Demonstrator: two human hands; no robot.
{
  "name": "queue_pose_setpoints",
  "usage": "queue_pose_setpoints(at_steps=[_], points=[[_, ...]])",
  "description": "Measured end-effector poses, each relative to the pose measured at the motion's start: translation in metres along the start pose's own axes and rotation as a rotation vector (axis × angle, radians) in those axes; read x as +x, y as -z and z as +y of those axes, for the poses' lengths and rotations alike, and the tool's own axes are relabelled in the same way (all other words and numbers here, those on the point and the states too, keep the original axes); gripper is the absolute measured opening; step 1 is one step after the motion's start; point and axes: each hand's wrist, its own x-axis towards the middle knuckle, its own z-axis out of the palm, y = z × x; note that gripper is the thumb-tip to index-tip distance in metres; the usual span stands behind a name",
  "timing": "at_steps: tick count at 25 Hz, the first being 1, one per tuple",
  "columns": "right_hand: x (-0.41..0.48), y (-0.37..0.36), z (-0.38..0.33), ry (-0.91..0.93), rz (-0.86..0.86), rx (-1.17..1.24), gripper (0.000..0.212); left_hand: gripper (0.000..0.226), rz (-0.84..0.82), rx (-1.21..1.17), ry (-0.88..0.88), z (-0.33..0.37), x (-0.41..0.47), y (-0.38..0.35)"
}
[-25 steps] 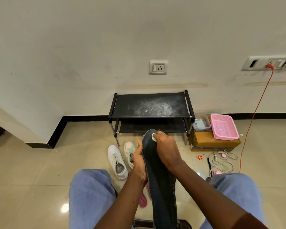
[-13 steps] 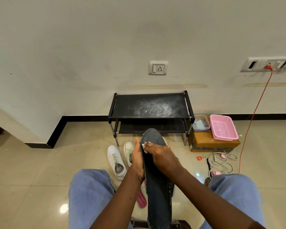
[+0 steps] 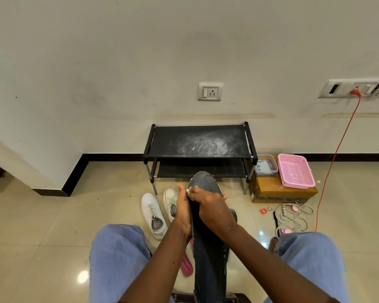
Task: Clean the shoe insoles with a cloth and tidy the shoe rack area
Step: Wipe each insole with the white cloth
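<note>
Now the left hand (image 3: 182,212) clamps its fingers on the insole (image 3: 208,254) edge; right hand (image 3: 210,206) fingers curl round the cloth (image 3: 189,190) against it

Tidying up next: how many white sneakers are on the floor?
2. The first sneaker lies on the floor near the shoe rack's left front leg; the second sneaker lies beside it, partly behind the left hand. Others may be hidden behind the dark insole.
</note>
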Motion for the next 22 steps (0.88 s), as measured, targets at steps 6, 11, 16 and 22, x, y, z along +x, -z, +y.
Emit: queue_pose_setpoints(at_steps=[6,11,16,22], points=[[-0.011,0.003,0.001,0.102,-0.018,-0.024,0.028,0.053,0.098,-0.023,-0.016,0.004,-0.006,-0.010],[0.009,0.008,0.011,0.004,-0.128,-0.137,0.035,0.067,0.008,-0.015,0.019,-0.006,0.001,0.000],[0.021,0.006,0.017,-0.178,-0.054,-0.167,0.045,0.061,0.005,-0.004,0.021,-0.009,0.004,0.003],[0.024,0.000,0.012,-0.267,0.002,-0.195,0.048,0.053,-0.074,-0.030,-0.028,-0.007,0.001,-0.001]])
